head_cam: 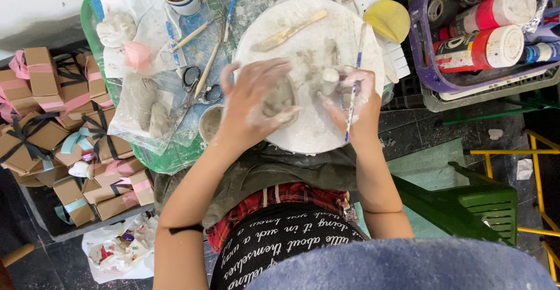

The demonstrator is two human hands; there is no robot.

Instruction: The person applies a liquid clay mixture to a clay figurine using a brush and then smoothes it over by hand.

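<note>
A grey clay lump (pixel 279 97) is gripped by the left hand (pixel 254 100), a thin blue-handled tool (pixel 352 97) by the right hand (pixel 356 106), over a round white board (pixel 315 27).

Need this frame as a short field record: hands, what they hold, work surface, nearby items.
left hand: cupped over a grey clay lump, fingers smeared with clay
right hand: holds a thin blue-and-white tool beside a small clay piece
work surface: round white board, clay-stained
on board: wooden modelling knife
left of board: scissors, bagged clay
far left: ribboned brown gift boxes
upper right: crate of paint bottles
</note>
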